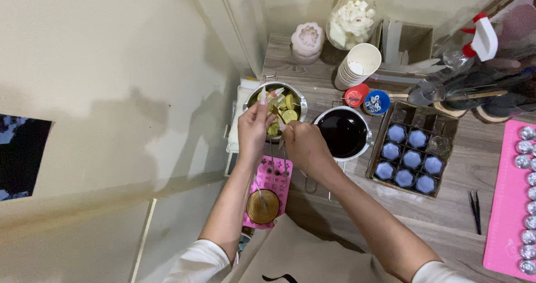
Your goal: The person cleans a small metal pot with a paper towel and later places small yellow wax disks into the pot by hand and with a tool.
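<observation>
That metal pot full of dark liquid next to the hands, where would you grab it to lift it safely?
Probably by the wire handle sticking out from the dark-liquid pot toward the person, coming from the near side. The pot is filled close to the rim, so gripping the wall risks a spill, and the right hand already hovers just beside that side.

Dark pot [343, 133] right of pan [276, 105]

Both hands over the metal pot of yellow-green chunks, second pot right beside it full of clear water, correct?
Not quite. In the head view both hands, the left hand and the right hand, do work over the metal pot of yellow-green chunks, but the second pot beside it holds a very dark, almost black liquid, not clear water.
</observation>
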